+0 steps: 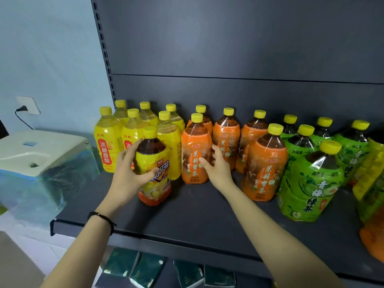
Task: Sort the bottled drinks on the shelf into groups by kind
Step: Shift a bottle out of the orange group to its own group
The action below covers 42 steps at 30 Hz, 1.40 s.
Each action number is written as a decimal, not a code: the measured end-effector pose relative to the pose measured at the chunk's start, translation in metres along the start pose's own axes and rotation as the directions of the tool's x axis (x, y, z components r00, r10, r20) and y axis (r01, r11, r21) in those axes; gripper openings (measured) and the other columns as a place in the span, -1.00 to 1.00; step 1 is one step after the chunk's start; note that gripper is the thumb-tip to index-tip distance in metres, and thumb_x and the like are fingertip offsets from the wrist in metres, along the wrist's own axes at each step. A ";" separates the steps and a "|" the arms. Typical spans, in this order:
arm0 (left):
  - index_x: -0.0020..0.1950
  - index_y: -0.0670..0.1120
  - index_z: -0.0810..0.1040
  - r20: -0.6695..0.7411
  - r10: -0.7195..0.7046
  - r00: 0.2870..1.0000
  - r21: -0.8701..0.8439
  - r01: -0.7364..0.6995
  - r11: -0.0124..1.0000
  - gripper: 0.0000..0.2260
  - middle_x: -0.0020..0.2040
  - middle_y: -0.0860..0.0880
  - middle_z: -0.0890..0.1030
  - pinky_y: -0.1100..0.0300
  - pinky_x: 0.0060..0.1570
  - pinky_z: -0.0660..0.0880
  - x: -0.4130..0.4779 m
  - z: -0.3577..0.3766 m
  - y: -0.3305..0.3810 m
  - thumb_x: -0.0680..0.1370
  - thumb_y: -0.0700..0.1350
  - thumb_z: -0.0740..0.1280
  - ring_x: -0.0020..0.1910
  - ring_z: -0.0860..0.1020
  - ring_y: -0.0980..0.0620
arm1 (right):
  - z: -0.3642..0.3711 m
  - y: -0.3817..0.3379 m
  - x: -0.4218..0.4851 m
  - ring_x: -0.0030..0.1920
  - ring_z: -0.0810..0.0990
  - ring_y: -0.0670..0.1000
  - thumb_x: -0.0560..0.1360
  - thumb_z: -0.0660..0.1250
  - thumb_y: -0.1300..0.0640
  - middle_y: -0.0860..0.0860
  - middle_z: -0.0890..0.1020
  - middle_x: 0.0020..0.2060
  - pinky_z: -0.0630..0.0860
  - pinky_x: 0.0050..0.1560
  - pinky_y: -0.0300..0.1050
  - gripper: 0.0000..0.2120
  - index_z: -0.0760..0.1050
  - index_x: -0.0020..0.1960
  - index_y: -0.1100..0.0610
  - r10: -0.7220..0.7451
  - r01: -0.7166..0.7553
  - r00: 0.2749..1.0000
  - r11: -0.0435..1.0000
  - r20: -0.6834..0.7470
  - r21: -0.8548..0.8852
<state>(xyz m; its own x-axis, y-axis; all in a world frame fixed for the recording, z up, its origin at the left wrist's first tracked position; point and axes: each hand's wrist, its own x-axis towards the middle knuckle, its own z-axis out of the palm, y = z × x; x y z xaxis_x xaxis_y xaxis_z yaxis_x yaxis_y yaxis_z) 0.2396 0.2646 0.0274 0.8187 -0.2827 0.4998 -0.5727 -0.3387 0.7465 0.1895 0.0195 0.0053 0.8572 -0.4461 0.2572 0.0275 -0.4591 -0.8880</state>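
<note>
A dark shelf (197, 217) carries yellow-capped bottles in groups. Several clear yellow pear drinks (105, 146) stand at the back left, several orange-label tea bottles (265, 169) in the middle, and several green-label tea bottles (309, 188) on the right. My left hand (126, 175) grips a dark tea bottle with a yellow and orange label (154, 173), upright in front of the yellow group. My right hand (216, 165) curls round the right side of the front-left orange-label bottle (194, 150), thumb on its front.
A similar yellow and orange bottle (372, 183) is cut off by the right edge of the frame. Left of the shelf sits a white appliance (35, 150) wrapped in plastic film, below a wall socket (27, 106). Dark green packets (149, 271) lie on the lower shelf.
</note>
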 end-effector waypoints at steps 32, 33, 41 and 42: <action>0.50 0.09 0.25 -0.071 -0.121 0.990 -0.366 0.087 0.926 -0.13 0.36 0.06 0.43 0.14 0.14 0.49 -0.004 0.019 -0.003 0.24 0.03 0.53 0.29 0.45 0.10 | -0.026 0.005 -0.018 0.39 0.33 0.18 0.27 0.57 -0.09 0.12 0.27 0.39 0.41 0.30 0.12 -0.06 0.12 0.45 0.12 0.008 -0.107 0.846 0.982 -0.533 -0.155; 0.50 0.10 0.25 -0.063 -0.119 0.991 -0.372 0.088 0.924 -0.13 0.35 0.07 0.44 0.15 0.13 0.49 -0.004 0.018 -0.004 0.24 0.02 0.53 0.28 0.46 0.10 | -0.021 0.004 -0.016 0.39 0.32 0.19 0.27 0.57 -0.09 0.12 0.27 0.39 0.41 0.30 0.13 -0.06 0.12 0.45 0.11 0.013 -0.117 0.845 0.980 -0.534 -0.160; 0.50 0.13 0.24 0.042 -0.103 0.994 -0.426 0.111 0.898 -0.17 0.27 0.20 0.47 0.42 -0.07 0.53 0.000 0.014 -0.006 0.29 -0.05 0.53 0.13 0.50 0.40 | -0.015 -0.001 -0.011 0.41 0.31 0.19 0.27 0.54 -0.15 0.13 0.29 0.39 0.42 0.25 0.10 -0.05 0.13 0.45 0.15 0.017 -0.172 0.829 0.959 -0.559 -0.225; 0.50 0.11 0.23 0.055 -0.091 0.994 -0.428 0.105 0.898 -0.18 0.27 0.23 0.45 0.48 -0.10 0.50 0.000 0.014 -0.004 0.31 -0.08 0.53 0.10 0.48 0.47 | -0.014 -0.001 -0.012 0.42 0.29 0.19 0.27 0.54 -0.15 0.13 0.28 0.40 0.41 0.27 0.10 -0.05 0.12 0.46 0.15 0.023 -0.173 0.829 0.960 -0.558 -0.218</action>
<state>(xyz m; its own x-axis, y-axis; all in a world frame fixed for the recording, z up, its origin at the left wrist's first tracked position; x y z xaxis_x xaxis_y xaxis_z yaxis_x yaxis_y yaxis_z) 0.2411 0.2528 0.0185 0.8638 -0.2996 0.4052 -0.4099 0.0497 0.9108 0.1717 0.0146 0.0080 0.4244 -0.8093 0.4060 -0.2343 -0.5313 -0.8142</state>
